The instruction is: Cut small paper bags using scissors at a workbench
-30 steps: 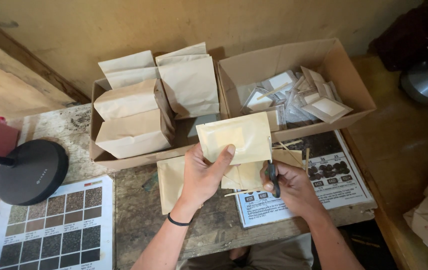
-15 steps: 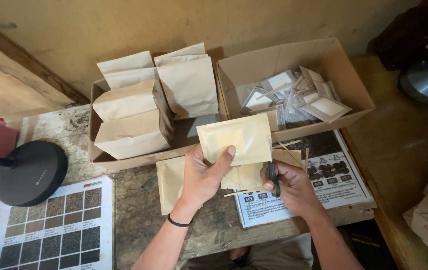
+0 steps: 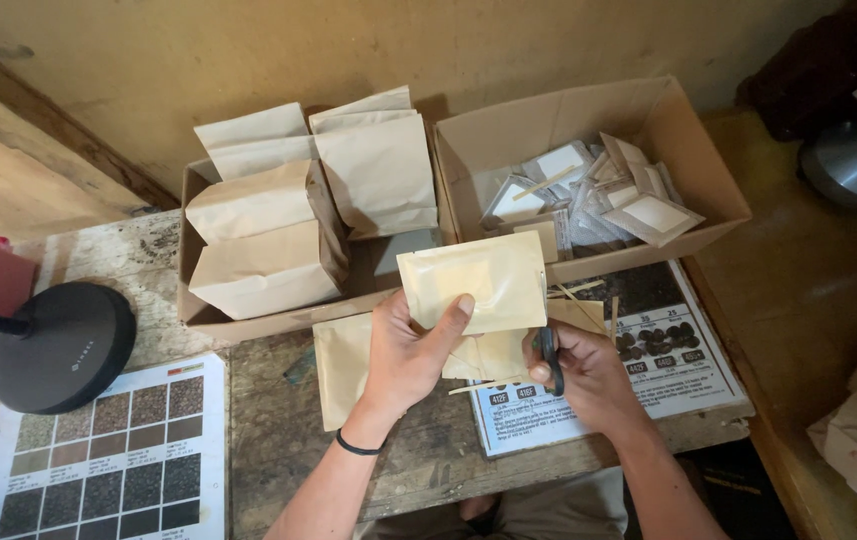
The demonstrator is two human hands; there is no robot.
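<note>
the table (image 3: 278,440) is worn wood and carries everything listed here. at its back stand two open cardboard boxes side by side: the left box (image 3: 210,318) holds upright tan paper bags (image 3: 266,265), the right box (image 3: 688,150) holds small clear-fronted packets (image 3: 638,205). a colour chart (image 3: 113,450) lies at the near left, beside a black round base (image 3: 60,345). a printed sheet (image 3: 668,370) lies under your right forearm side, below the right box. flat pouches (image 3: 343,365) lie on the table beneath your hands. your left hand (image 3: 403,355) grips one tan pouch (image 3: 473,280), held up off the table in front of the boxes, thumb across its face. your right hand (image 3: 588,370) is closed around black scissors (image 3: 548,355), touching the pouch's right lower edge.
</note>
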